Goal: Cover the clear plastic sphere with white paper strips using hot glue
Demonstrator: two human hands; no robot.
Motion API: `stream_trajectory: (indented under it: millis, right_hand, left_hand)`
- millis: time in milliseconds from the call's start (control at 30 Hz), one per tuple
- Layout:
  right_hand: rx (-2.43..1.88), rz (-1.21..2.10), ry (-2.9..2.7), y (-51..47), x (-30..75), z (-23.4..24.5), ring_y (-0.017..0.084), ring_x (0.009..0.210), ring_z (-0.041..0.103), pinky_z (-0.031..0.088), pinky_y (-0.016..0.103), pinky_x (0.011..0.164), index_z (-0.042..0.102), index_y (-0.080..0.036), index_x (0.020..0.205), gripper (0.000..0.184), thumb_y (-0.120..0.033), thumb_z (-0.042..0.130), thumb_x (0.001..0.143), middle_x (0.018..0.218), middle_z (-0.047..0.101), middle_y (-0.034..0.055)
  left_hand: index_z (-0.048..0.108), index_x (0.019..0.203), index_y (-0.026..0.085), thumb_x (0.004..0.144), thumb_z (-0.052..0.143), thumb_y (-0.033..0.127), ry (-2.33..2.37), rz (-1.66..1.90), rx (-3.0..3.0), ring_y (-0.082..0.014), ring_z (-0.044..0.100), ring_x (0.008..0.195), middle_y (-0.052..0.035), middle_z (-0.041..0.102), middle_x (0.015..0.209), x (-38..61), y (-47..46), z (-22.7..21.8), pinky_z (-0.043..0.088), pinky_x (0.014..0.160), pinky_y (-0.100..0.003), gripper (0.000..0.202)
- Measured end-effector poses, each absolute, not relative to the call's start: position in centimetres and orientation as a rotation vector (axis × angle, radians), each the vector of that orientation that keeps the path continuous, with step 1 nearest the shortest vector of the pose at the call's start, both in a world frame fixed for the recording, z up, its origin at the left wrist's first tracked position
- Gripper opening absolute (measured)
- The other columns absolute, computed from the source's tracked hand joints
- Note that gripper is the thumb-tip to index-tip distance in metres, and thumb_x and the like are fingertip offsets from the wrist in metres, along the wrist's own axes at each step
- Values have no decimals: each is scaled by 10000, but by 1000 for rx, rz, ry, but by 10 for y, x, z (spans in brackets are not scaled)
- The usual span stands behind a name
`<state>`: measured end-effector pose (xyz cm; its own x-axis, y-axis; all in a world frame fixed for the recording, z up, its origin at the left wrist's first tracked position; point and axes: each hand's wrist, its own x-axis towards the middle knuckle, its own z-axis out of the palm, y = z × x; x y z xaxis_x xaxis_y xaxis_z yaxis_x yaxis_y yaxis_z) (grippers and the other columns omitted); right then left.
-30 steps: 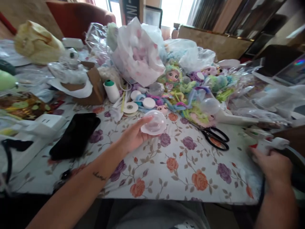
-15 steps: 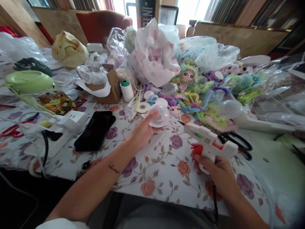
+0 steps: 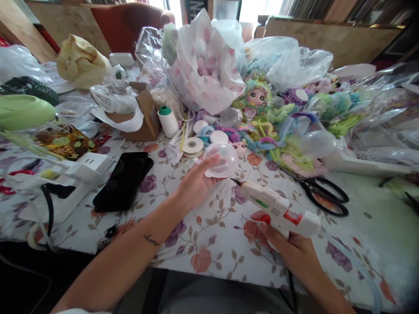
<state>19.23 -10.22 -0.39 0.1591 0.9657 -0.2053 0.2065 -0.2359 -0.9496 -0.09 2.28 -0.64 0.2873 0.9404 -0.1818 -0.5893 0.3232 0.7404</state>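
Head view — green label [image 3: 262, 203] on glue gun [image 3: 276, 208] is illegible

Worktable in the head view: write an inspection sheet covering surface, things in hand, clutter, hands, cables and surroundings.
Surface: flowered tablecloth, orange and purple roses.
Things in hand: clear dome; glue gun, nozzle close to the dome's rim, contact unclear.
Clutter: green-haired doll, spotted bag, thread spool and black scissors.
Hands: left hand pinches the dome; right hand grips the glue gun.
Cables: power strip with plugs at left; black cord below the right hand.
Surroundings: reddish chair and wooden panel behind the clutter.
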Motion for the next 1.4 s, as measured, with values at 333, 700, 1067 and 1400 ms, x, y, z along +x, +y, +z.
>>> stream_trajectory:
  millis: [333, 700, 1067, 1400]
  right_hand:
    - [-1679, 1070, -1315, -102, 193, -3, 128, 518, 478, 437, 263, 525, 644, -210, 632, 374, -505, 615, 860, 540, 538, -16]
    - [-1703, 1133, -1329, -101, 196, -8, 127, 553, 487, 397, 269, 548, 657, -196, 677, 409, -535, 567, 889, 601, 574, -2]
    - [-1761, 1142, -1327, -101, 200, -12, 137, 555, 528, 420, 269, 556, 694, -199, 688, 353, -499, 609, 855, 589, 602, -2]
    - [-1754, 1068, -1385, -101, 201, -13, 135, 517, 507, 420, 268, 509, 613, -209, 600, 366, -467, 604, 859, 549, 571, -3]
  left_hand:
    - [641, 1257, 224, 810, 768, 331, 635, 1097, 651, -249, 588, 1196, -53, 694, 1184, -1, 24, -12, 469, 1019, -370, 477]
    - [668, 1211, 223, 807, 773, 335, 617, 1088, 660, -249, 600, 1185, -59, 696, 1200, 0, 22, -11, 477, 995, -366, 432]
    - [678, 1179, 195, 816, 760, 328, 610, 1100, 665, -237, 635, 1122, -67, 717, 1146, 1, 20, -9, 495, 978, -361, 395]
    - [662, 1208, 221, 825, 767, 296, 618, 1118, 686, -232, 635, 1124, -48, 718, 1131, 1, 17, -8, 488, 984, -374, 404]
